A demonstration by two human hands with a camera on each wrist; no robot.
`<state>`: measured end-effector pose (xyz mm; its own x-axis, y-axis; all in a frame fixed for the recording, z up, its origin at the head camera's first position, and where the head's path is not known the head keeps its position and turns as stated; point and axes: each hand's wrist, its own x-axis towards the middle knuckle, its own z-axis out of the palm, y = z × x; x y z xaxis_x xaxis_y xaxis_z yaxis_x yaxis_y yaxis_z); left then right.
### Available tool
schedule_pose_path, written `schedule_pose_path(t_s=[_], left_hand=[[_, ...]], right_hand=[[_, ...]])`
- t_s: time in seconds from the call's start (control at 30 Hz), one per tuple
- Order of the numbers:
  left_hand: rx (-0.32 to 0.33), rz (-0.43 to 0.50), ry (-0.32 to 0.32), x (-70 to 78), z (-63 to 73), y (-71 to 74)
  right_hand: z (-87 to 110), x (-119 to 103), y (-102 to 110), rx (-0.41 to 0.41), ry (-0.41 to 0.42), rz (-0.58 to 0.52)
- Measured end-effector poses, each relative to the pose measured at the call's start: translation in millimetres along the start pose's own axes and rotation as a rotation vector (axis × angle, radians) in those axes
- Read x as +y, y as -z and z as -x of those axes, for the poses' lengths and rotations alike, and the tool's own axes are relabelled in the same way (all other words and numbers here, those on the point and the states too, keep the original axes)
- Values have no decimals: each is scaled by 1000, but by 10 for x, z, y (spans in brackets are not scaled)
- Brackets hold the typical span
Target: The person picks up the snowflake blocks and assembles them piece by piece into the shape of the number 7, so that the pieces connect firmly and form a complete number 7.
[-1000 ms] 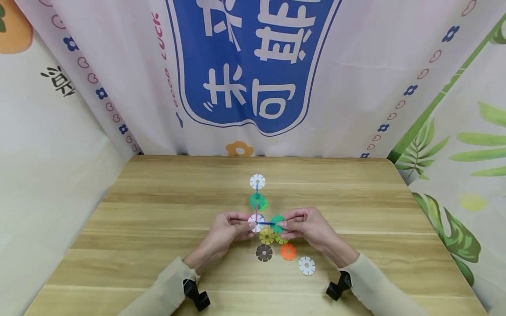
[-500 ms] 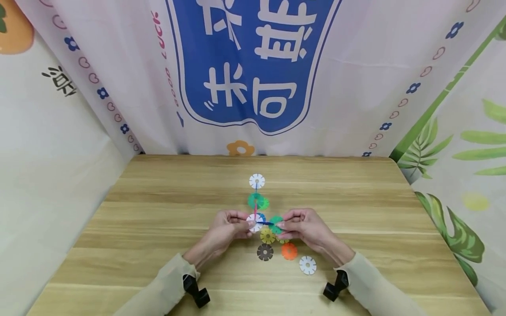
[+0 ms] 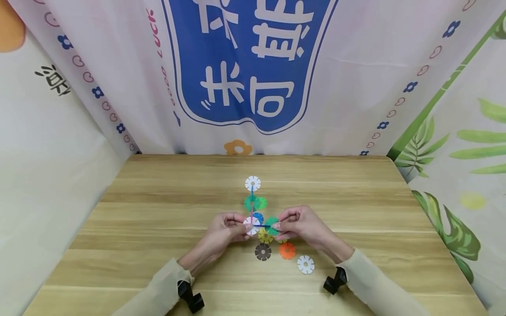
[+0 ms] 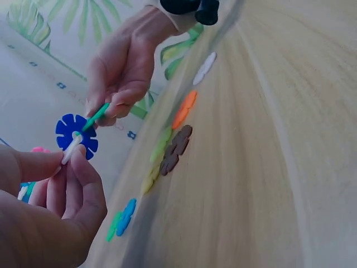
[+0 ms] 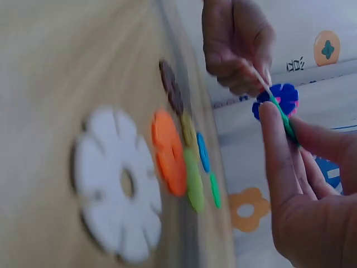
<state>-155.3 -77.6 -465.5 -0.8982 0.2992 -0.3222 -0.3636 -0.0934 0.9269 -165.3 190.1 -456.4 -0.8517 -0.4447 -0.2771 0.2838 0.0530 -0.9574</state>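
Note:
My left hand (image 3: 228, 227) pinches a white slotted building disc (image 3: 250, 229) between thumb and fingers. Opposite it, my right hand (image 3: 303, 226) pinches a green slotted disc (image 3: 270, 226). Between these two stands a dark blue disc (image 4: 67, 129), seen flat-on in the left wrist view and joined to both at their slots. From the white disc the chain runs away from me through an edge-on pink disc (image 3: 251, 214), another green disc (image 3: 250, 203) and an edge-on blue one (image 3: 252, 192). A second white disc (image 3: 253, 183) ends it.
Loose discs lie on the wooden table (image 3: 158, 197) under and near the hands: brown (image 3: 263, 252), orange (image 3: 287, 251), white (image 3: 306, 265), yellow (image 3: 265, 237), blue (image 3: 258, 218) and light green (image 3: 262, 203). A printed curtain (image 3: 348, 96) hangs behind the table.
Both hands and the joined discs have shifted slightly left, and the loose blue disc shows more beside the chain. The grips are unchanged; the head view has also shifted a little.

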Motion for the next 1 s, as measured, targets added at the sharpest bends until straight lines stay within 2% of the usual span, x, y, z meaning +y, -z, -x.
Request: schedule_pose_path(t_s=[0.13,0.3,0.4,0.63,0.8,1.0], left_hand=[[16,-33,-9,19,18,36],[82,-52,-22,54,27,103],[102,-54,-25,60,20,139],[103,-30,4,30,1,192],[107,-10,5,39,-9,185],[111,5,-5,56,-15,175]], right_hand=[[3,-10,83,7,27,259],[-19,17,150,30,136,633],[-35,34,133,33,175,778],[-62,76,45,32,144,924],[-65,53,8,30,127,917],[-52,32,-8,56,68,912]])
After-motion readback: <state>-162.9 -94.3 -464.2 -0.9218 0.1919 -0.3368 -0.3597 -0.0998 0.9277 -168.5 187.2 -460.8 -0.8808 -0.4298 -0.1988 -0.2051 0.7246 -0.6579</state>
